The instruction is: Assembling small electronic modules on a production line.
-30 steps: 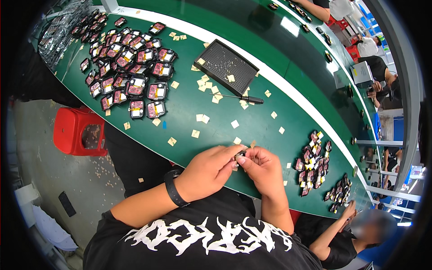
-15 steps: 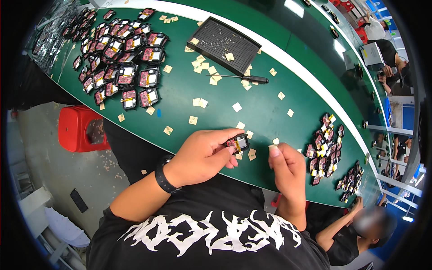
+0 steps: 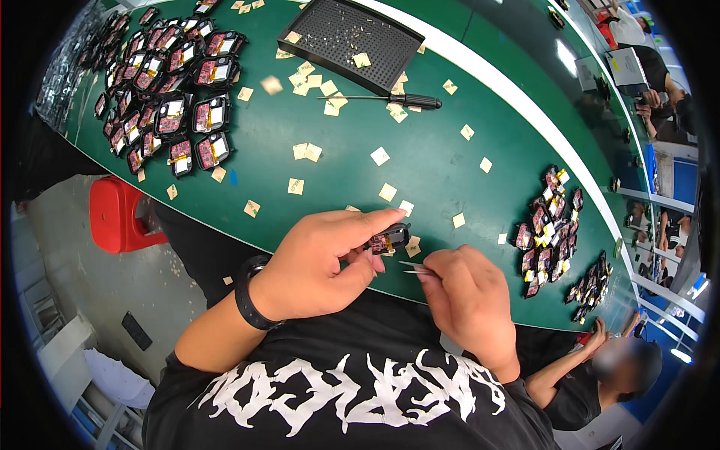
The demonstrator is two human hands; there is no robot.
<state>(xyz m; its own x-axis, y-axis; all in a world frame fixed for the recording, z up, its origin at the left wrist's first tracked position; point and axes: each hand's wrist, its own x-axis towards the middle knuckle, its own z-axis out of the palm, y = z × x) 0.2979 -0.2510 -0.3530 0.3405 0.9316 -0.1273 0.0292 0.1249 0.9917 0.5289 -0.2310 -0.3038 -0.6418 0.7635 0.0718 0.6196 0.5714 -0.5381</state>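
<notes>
Close to the table's near edge, my left hand [image 3: 322, 255] grips a small black device housing [image 3: 388, 238] with a red circuit board between thumb and fingers. A dark watch band [image 3: 251, 292] circles that wrist. My right hand [image 3: 469, 296] is closed just right of the housing, around what looks like tweezers [image 3: 414, 268]; two thin pale tips point toward the housing without touching it, and the rest is hidden in the fingers. Small tan paper squares [image 3: 296, 186] are scattered about the hands. One blurred paper square [image 3: 271, 85] appears farther off, at left.
Many similar black housings [image 3: 171, 115] crowd the table's left side; smaller groups of housings [image 3: 541, 236] sit at right. A black perforated tray [image 3: 386, 56] holds tiny parts, with a screwdriver [image 3: 415, 100] before it. A red stool [image 3: 112, 217] stands left; a co-worker's arm [image 3: 574, 360] reaches in at right.
The paper piece at my right fingertips is gone, and a blurred square appears at far left. My right hand has turned and moved left toward the housing, with thin tips now showing.
</notes>
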